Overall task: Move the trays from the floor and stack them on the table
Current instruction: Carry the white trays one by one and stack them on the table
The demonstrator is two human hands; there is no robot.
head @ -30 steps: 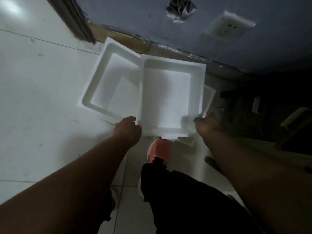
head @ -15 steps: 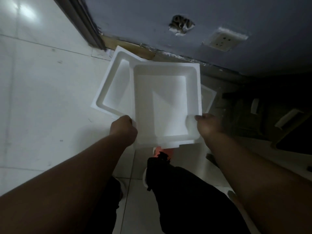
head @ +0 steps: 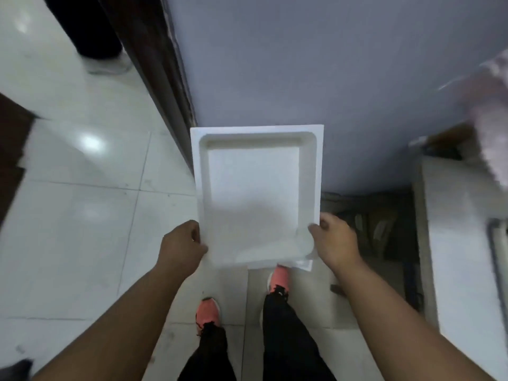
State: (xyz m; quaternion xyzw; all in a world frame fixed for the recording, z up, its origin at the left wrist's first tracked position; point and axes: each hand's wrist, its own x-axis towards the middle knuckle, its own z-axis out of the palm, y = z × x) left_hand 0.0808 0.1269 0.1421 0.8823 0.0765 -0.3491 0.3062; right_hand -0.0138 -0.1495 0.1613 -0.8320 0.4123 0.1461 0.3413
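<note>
Two hands held one white foam tray [head: 254,193] up off the floor, level in front of you. Your left hand [head: 181,247] gripped the tray's near left edge, fingers curled round the rim with the thumb side against the wall of the tray. Your right hand [head: 334,240] gripped the near right edge, thumb over the rim and pressing inside the corner, other fingers hidden under it. Tray sat between both hands, open side up, long side running away from you; far end reached past your hands toward the grey wall [head: 330,64]. A second white edge [head: 303,264] showed just below the tray's near right corner, by your right hand; couldn't tell whether it was another tray or part of this one.

Below your hands, white tiled floor [head: 82,215] and your two pink shoes [head: 208,312] with dark trousers [head: 280,339]. Left of your left hand, a dark door frame [head: 154,64] ran up along the wall. Right of your right hand, dark clutter [head: 376,229] on the floor under a white surface [head: 461,243], blurred. Farther up on that side, a blurred pinkish cloth [head: 492,119]. Far up left, another person's dark trouser leg and shoe [head: 101,50] stood on the tiles.
</note>
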